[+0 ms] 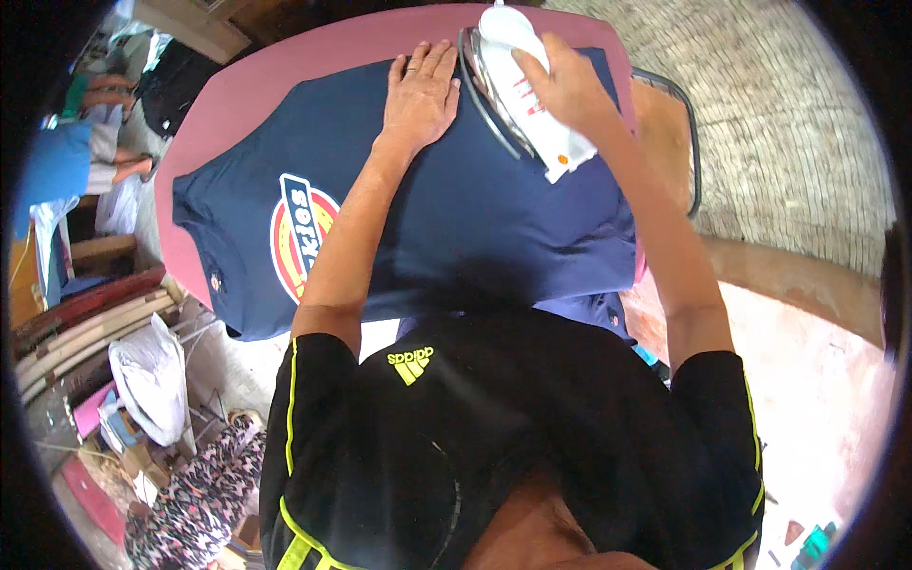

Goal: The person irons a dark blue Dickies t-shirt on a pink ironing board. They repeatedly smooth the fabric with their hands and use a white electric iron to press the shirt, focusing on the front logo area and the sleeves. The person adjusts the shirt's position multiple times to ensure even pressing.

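Observation:
A dark navy T-shirt (432,223) with a round red, white and yellow print lies spread over a pink padded ironing board (380,38). My left hand (421,103) rests flat on the far part of the cloth, its fingers stretched out and a ring on one of them. To its right, my right hand (573,87) is wrapped around a white clothes iron (508,36). The iron is on the shirt near the board's far edge, its metal rim facing my left hand. My fingers partly hide its handle.
At the right end of the board is a metal-framed support (670,133), beside a woven wall (788,123). Another person's legs (123,166) show at the far left. Lower left, a white bag (152,385), boxes and a patterned cloth (204,499) are piled up.

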`<state>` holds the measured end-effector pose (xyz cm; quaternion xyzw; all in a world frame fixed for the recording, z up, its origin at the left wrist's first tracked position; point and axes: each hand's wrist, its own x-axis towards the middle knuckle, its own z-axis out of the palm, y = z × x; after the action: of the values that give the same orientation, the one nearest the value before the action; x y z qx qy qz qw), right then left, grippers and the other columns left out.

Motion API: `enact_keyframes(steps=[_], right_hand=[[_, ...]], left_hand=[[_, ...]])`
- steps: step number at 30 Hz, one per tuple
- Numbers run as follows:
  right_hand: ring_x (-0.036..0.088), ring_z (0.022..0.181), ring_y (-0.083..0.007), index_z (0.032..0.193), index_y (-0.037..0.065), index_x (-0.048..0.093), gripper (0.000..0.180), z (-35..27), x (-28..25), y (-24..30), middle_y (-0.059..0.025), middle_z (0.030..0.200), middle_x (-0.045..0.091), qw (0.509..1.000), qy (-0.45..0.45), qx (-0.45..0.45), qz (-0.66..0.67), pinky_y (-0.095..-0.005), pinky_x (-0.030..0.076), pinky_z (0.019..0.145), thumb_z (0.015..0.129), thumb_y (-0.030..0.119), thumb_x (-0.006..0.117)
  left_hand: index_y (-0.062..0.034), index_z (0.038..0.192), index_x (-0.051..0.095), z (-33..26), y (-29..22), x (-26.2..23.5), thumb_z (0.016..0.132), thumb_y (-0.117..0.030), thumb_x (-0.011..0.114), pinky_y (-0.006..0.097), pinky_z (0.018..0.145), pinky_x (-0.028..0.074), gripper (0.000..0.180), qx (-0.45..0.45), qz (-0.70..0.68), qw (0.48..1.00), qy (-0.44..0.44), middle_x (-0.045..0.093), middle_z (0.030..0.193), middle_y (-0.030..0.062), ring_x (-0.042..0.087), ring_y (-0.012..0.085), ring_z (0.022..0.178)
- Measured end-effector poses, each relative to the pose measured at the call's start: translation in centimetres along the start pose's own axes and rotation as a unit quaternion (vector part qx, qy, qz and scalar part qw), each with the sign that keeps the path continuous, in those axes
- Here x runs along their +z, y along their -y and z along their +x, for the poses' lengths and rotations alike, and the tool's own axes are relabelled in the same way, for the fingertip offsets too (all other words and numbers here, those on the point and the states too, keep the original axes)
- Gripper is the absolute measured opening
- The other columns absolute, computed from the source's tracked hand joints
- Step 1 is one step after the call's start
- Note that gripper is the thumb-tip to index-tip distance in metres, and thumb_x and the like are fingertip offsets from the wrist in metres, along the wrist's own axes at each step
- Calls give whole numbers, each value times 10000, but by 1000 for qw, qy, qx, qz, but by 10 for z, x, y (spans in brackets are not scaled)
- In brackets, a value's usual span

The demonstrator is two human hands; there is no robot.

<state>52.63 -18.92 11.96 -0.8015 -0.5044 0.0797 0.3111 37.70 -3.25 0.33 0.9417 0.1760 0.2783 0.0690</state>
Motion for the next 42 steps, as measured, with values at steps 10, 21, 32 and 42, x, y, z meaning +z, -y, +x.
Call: enact_keyframes(steps=[10,21,32,42], right_hand=[[665,837,-387,1106,-24,605,416,22,-7,9,-253,914,675,992,100,-72,-4,-440,518,768,970,369,602],[608,717,-340,1040,-1,579,309,77,44,66,-205,834,619,954,166,-248,17,-414,472,667,963,289,652],[657,809,-390,1063,-13,598,370,72,59,90,-237,904,679,971,152,-185,7,-438,501,731,977,347,608],[697,767,-359,1021,22,622,303,94,72,112,-205,843,684,957,163,-235,37,-417,524,672,953,315,663]], left_hand=[[-167,1149,709,-40,133,-110,933,-233,646,475,925,461,234,-141,85,986,39,660,1162,47,613,270,1081],[-107,986,756,-48,154,-99,916,-252,694,359,805,536,173,-165,-129,977,-46,714,980,93,679,267,905],[-127,1321,600,-165,247,-210,918,-597,580,573,985,421,620,-471,285,834,42,610,1296,167,563,376,1227],[-25,946,698,-195,291,-219,949,-399,657,331,678,461,377,-426,-76,886,-165,602,712,93,574,185,688]])
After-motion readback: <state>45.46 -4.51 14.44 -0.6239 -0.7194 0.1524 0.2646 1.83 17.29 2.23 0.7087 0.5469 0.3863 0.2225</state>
